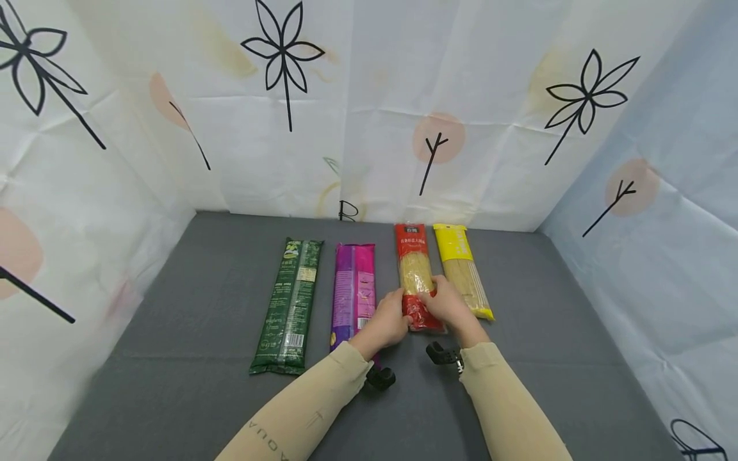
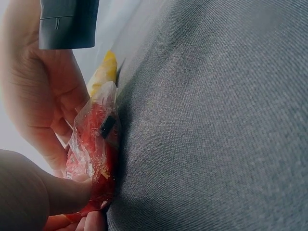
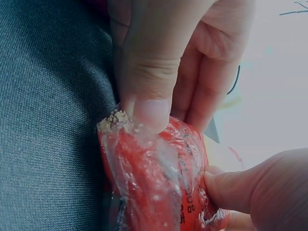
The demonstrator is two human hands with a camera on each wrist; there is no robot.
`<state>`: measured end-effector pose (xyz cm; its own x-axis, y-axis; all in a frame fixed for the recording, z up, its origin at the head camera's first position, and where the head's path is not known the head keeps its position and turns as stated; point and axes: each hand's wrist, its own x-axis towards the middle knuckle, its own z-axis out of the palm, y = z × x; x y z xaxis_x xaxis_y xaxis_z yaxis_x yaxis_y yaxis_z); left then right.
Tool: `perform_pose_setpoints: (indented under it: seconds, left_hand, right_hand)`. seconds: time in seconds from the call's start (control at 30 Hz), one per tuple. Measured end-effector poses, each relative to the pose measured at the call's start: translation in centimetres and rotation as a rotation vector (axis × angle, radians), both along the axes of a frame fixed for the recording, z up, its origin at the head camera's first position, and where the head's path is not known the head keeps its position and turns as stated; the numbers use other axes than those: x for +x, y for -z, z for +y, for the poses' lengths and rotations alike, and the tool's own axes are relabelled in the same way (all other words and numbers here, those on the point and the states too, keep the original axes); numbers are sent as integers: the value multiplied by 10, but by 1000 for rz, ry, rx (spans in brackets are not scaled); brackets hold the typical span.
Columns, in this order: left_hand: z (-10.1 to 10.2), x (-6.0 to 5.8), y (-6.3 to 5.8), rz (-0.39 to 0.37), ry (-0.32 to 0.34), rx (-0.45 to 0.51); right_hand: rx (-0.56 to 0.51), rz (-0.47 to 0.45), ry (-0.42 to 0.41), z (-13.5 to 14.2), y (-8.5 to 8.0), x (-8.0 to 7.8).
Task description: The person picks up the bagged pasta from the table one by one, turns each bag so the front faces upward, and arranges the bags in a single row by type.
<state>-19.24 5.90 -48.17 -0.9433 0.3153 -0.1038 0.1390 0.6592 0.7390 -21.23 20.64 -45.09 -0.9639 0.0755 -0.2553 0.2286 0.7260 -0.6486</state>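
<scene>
A red noodle packet [image 1: 414, 269], with a clear window showing pale noodles, lies lengthwise toward the back right of the grey cloth. My left hand [image 1: 387, 322] grips its lower left side. In the right wrist view the left thumb [image 3: 153, 108] presses on the crinkled clear end. On the packet's right side my right hand [image 1: 450, 302] holds the lower part, thumb [image 3: 231, 187] against the red wrapper. Some fingers of both hands are hidden by the packet. Close to the right hand lies a yellow noodle packet [image 1: 461, 272].
Left of the hands lie a purple-pink packet [image 1: 354, 285], partly covered by the left forearm, and a dark green spaghetti packet [image 1: 288, 307]. Patterned white cloth walls [image 1: 380, 128] enclose the grey surface [image 1: 190, 333]. Black straps [image 1: 441, 353] circle the wrists.
</scene>
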Motion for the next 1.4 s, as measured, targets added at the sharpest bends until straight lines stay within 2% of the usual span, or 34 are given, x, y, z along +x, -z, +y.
perform_pose_setpoints:
  seconds: [0.23,0.37,0.5,0.67,0.8,0.93,1.1,1.4]
  left_hand:
    - [-1,5,-3,-5,0,-8]
    - [-3,7,-4,19,28,10]
    - [-14,8,-4,31,69,120]
    - [-36,9,-14,19,84,273]
    - [-55,6,-21,56,42,323]
    - [-74,2,-23,85,-29,343]
    - [-95,-6,-25,110,-108,372]
    - [-122,-32,-19,128,-202,373]
  right_hand:
    - [6,26,-34,1,3,2]
    - [53,74,-57,0,6,2]
    - [47,141,-41,-1,11,2]
    - [-91,204,35,-4,13,7]
    - [-158,319,51,-13,6,15]
    - [-251,397,-20,-26,-3,24]
    - [-348,374,-93,-42,-8,36]
    - [-403,307,-150,-66,-4,49]
